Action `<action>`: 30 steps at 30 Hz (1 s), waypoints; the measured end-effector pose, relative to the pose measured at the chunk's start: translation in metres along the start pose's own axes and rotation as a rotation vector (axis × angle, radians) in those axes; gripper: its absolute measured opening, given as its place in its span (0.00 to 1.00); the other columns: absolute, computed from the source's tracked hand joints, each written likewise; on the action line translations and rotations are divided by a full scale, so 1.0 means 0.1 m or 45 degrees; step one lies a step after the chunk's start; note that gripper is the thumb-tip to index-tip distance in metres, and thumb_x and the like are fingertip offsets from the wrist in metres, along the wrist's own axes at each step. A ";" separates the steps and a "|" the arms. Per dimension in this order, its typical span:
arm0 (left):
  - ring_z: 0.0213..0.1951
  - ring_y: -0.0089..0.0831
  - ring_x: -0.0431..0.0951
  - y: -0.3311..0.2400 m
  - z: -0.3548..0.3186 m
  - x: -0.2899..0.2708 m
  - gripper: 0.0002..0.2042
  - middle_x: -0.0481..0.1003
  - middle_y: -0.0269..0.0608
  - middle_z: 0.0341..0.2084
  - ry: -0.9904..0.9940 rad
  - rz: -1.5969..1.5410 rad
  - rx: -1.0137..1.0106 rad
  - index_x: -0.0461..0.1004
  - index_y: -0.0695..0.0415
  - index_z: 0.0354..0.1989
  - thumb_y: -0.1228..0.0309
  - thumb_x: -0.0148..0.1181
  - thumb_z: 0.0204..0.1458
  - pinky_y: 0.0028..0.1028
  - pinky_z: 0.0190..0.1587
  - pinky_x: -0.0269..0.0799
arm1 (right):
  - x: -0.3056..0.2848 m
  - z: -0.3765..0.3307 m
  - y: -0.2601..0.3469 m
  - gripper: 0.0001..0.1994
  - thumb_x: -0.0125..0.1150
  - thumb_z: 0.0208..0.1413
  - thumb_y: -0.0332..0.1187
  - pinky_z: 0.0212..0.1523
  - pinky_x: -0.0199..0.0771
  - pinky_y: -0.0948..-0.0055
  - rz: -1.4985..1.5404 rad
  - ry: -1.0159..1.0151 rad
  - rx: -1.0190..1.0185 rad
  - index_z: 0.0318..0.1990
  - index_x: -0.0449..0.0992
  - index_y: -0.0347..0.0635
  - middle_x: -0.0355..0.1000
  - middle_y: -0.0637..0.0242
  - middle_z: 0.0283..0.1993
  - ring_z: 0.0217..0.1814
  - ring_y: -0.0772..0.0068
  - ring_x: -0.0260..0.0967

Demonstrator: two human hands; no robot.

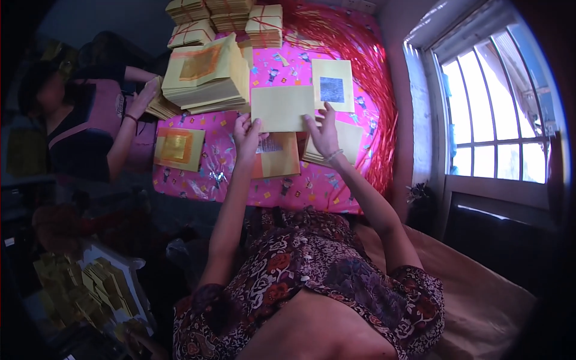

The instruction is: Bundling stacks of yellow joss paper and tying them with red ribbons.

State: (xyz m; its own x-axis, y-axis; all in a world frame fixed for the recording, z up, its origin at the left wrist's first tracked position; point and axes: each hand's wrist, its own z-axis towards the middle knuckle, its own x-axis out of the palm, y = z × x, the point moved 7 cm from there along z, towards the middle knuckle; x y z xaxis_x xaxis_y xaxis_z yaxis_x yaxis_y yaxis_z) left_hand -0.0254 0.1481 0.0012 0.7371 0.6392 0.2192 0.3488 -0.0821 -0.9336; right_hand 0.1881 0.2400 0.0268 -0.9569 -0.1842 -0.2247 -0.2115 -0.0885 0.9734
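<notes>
Both my hands hold a plain yellow joss paper sheet (282,108) above the table; whether it is one sheet or a few, I cannot tell. My left hand (246,134) pinches its lower left corner, thumb on top. At the lower right edge, my right hand (324,133) grips with the thumb on the paper and the fingers partly behind it. Under the held sheet lies a yellow and orange paper pile (279,157), partly covered. A sheet with a silver foil square (332,90) is just beyond my right hand. Beneath my right wrist sits another yellow paper pile (351,141).
A tall stack of joss paper (207,78) stands at the left, with tied bundles (264,25) behind. Red plastic strands (384,114) run along the right edge of the pink table cover (225,180). A gold-foil pile (179,149) lies near a co-worker's hand (144,99).
</notes>
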 end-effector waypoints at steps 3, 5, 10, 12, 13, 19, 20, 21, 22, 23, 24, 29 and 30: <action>0.37 0.26 0.77 0.07 -0.15 0.49 0.18 0.73 0.42 0.42 0.289 0.110 -0.037 0.61 0.62 0.55 0.72 0.54 0.56 0.24 0.32 0.77 | -0.50 -0.06 -0.42 0.23 0.58 0.55 0.35 0.29 0.67 0.77 0.166 0.042 0.223 0.53 0.61 0.31 0.69 0.64 0.30 0.29 0.77 0.66; 0.35 0.23 0.77 0.21 -0.26 0.77 0.17 0.75 0.41 0.40 0.412 0.222 -0.070 0.64 0.63 0.52 0.73 0.55 0.55 0.22 0.31 0.76 | -0.79 -0.23 -0.54 0.16 0.57 0.55 0.34 0.27 0.66 0.78 0.148 -0.032 0.280 0.46 0.67 0.32 0.68 0.67 0.26 0.27 0.80 0.65; 0.27 0.26 0.78 0.75 -0.27 0.97 0.15 0.78 0.40 0.24 0.452 0.695 0.100 0.71 0.61 0.41 0.69 0.61 0.46 0.27 0.30 0.72 | -1.22 -0.49 -0.96 0.16 0.59 0.53 0.35 0.28 0.69 0.73 -0.091 -0.106 0.265 0.44 0.67 0.34 0.70 0.65 0.26 0.26 0.76 0.67; 0.27 0.34 0.79 0.81 -0.29 1.02 0.17 0.78 0.44 0.23 0.408 0.930 0.154 0.71 0.60 0.38 0.64 0.64 0.42 0.32 0.33 0.72 | -1.28 -0.52 -1.02 0.16 0.59 0.52 0.36 0.31 0.71 0.68 -0.194 -0.124 0.266 0.43 0.67 0.34 0.73 0.59 0.28 0.28 0.69 0.71; 0.27 0.34 0.79 0.85 -0.31 1.04 0.17 0.78 0.44 0.23 0.416 0.931 0.155 0.71 0.60 0.38 0.64 0.64 0.42 0.32 0.33 0.72 | -1.29 -0.54 -1.05 0.16 0.59 0.52 0.36 0.31 0.71 0.68 -0.194 -0.132 0.269 0.43 0.67 0.34 0.73 0.59 0.28 0.28 0.69 0.71; 0.33 0.47 0.78 0.97 -0.31 1.10 0.16 0.77 0.51 0.28 0.371 1.205 0.246 0.69 0.61 0.37 0.66 0.63 0.43 0.41 0.38 0.71 | -1.29 -0.49 -1.14 0.17 0.58 0.53 0.37 0.30 0.70 0.67 -0.547 -0.114 0.262 0.44 0.67 0.34 0.72 0.60 0.27 0.27 0.69 0.70; 0.33 0.45 0.78 0.98 -0.33 1.11 0.16 0.77 0.50 0.28 0.362 1.284 0.317 0.69 0.61 0.37 0.67 0.62 0.43 0.39 0.38 0.72 | -1.28 -0.50 -1.19 0.17 0.58 0.53 0.37 0.30 0.70 0.67 -0.545 -0.111 0.261 0.44 0.67 0.34 0.72 0.60 0.27 0.27 0.69 0.70; 0.32 0.44 0.78 0.99 -0.35 1.12 0.15 0.76 0.50 0.28 0.350 1.362 0.389 0.68 0.61 0.37 0.67 0.62 0.44 0.38 0.38 0.72 | -1.26 -0.50 -1.22 0.16 0.58 0.52 0.37 0.30 0.70 0.66 -0.554 -0.110 0.247 0.43 0.67 0.34 0.72 0.59 0.27 0.27 0.67 0.71; 0.32 0.44 0.78 1.01 -0.35 1.11 0.15 0.76 0.50 0.28 0.341 1.365 0.390 0.68 0.61 0.37 0.67 0.62 0.44 0.38 0.38 0.72 | -1.24 -0.49 -1.26 0.16 0.58 0.52 0.37 0.31 0.70 0.66 -0.561 -0.108 0.231 0.43 0.67 0.34 0.72 0.59 0.26 0.27 0.65 0.71; 0.33 0.46 0.77 1.03 -0.35 1.08 0.15 0.76 0.52 0.28 0.324 1.433 0.418 0.68 0.62 0.36 0.67 0.63 0.44 0.39 0.39 0.72 | -1.20 -0.51 -1.29 0.16 0.58 0.52 0.37 0.31 0.70 0.66 -0.553 -0.087 0.222 0.43 0.67 0.34 0.72 0.59 0.26 0.27 0.65 0.71; 0.35 0.48 0.77 0.99 -0.36 1.08 0.15 0.75 0.53 0.29 0.308 1.502 0.449 0.68 0.62 0.36 0.67 0.63 0.44 0.41 0.40 0.71 | -1.18 -0.53 -1.32 0.15 0.59 0.52 0.36 0.31 0.70 0.65 -0.566 -0.082 0.195 0.42 0.67 0.35 0.72 0.57 0.29 0.28 0.64 0.71; 0.34 0.37 0.75 1.02 -0.61 1.36 0.08 0.71 0.45 0.31 0.017 2.081 0.692 0.69 0.60 0.40 0.75 0.48 0.52 0.32 0.36 0.74 | -1.22 -0.63 -1.37 0.22 0.61 0.49 0.30 0.32 0.74 0.66 -0.584 -0.151 0.011 0.51 0.62 0.34 0.67 0.54 0.39 0.36 0.60 0.71; 0.37 0.35 0.74 0.90 -0.77 1.43 0.11 0.70 0.42 0.33 0.003 2.174 0.859 0.69 0.60 0.43 0.74 0.49 0.51 0.30 0.37 0.73 | -1.25 -0.65 -1.24 0.24 0.62 0.47 0.29 0.35 0.72 0.64 -0.795 -0.128 -0.032 0.52 0.61 0.33 0.65 0.53 0.40 0.38 0.58 0.68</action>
State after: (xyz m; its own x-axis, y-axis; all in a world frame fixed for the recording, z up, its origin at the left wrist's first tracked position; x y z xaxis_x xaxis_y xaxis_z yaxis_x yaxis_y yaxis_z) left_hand 0.1563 0.1734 -0.0294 -0.0030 0.1964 -0.9805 -0.9586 -0.2798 -0.0531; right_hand 0.3466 0.2108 -0.0689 -0.6687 0.0021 -0.7435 -0.7325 -0.1730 0.6584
